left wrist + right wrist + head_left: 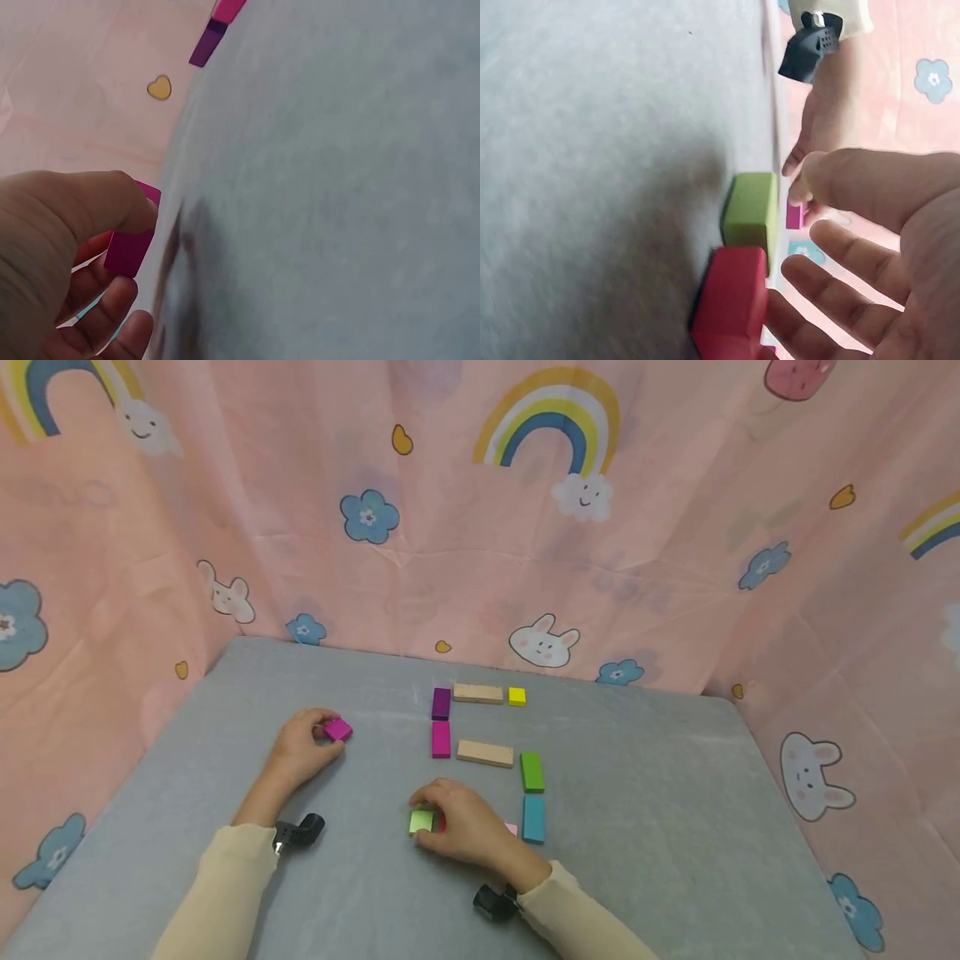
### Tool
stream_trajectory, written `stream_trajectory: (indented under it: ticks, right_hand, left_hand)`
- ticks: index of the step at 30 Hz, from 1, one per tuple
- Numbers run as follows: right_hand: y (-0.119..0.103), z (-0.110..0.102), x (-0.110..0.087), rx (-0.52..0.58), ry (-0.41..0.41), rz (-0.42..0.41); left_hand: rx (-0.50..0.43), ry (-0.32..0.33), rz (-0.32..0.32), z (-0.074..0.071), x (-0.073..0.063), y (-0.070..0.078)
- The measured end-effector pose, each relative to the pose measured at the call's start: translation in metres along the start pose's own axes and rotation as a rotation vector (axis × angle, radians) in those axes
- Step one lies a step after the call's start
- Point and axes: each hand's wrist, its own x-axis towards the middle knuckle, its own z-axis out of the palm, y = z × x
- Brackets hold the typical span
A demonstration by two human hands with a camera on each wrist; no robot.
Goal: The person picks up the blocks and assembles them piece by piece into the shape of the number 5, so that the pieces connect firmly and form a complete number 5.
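Observation:
My left hand [298, 750] pinches a magenta block [339, 730] between thumb and fingers at the left of the table; the left wrist view shows the thumb across the block [130, 253]. Over the near end of a row of blocks, my right hand [468, 827] has its fingers loosely spread. Just beside its fingertips lies a light green block [422, 822]. In the right wrist view this green block [751, 206] lies end to end with a red block [731, 296], and thumb and fingers stand apart from the green one. The hand mostly covers the red block in the head view.
Farther back lie purple [441, 703], magenta [441, 739] and yellow [517, 697] blocks and two plain wooden blocks [477, 693]. Green [532, 772] and blue [533, 819] blocks lie on the right, beside a partly hidden pink one [512, 829]. A pink curtain [450, 577] surrounds the grey table [637, 843].

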Motion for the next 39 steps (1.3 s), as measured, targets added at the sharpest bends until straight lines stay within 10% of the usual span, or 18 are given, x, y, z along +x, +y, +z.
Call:
stream_trajectory:
  ticks: [19,39]
  right_hand:
    - [0.013,-0.035,-0.015,0.078,0.142,0.039]
    - [0.044,-0.069,-0.039,0.101,0.249,0.205]
  left_hand:
    - [-0.011,-0.065,0.171,0.026,-0.024,0.043]
    - [-0.025,-0.275,0.249,0.038,-0.05,0.069]
